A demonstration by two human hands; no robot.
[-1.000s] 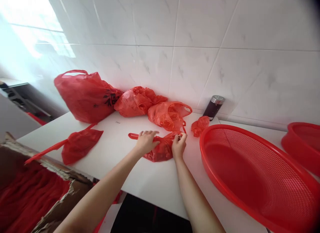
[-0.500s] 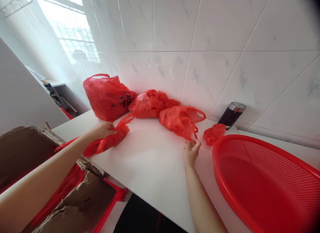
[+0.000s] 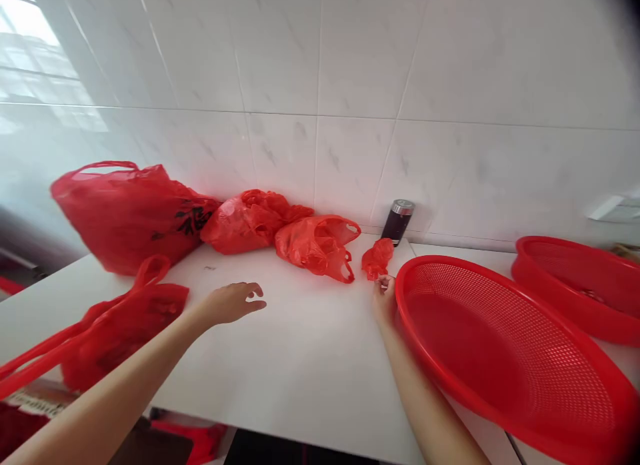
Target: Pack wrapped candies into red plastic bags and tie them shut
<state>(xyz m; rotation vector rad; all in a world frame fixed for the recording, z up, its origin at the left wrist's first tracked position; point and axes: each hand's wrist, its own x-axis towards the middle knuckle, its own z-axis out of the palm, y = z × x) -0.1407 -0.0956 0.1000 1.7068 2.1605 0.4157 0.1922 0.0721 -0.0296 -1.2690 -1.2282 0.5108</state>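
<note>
My left hand (image 3: 231, 302) hovers over the white counter (image 3: 300, 358), fingers loosely spread and holding nothing. To its left lie flattened red plastic bags (image 3: 125, 318) with long handles. My right hand (image 3: 384, 297) rests by the rim of a big red mesh basket (image 3: 505, 358), its fingers curled and touching a small crumpled red bag (image 3: 377, 257). Whether they grip it I cannot make out. A half-open red bag (image 3: 315, 245) lies between my hands, further back.
A large full red bag (image 3: 125, 212) and another bunched red bag (image 3: 245, 218) stand against the tiled wall. A dark cylinder with a metal cap (image 3: 397, 220) is at the wall. A second red basket (image 3: 580, 285) sits far right.
My left hand let go of the folded red bag on the pile at the left and moved back toward the middle. My right hand shifted to the small crumpled bag.
</note>
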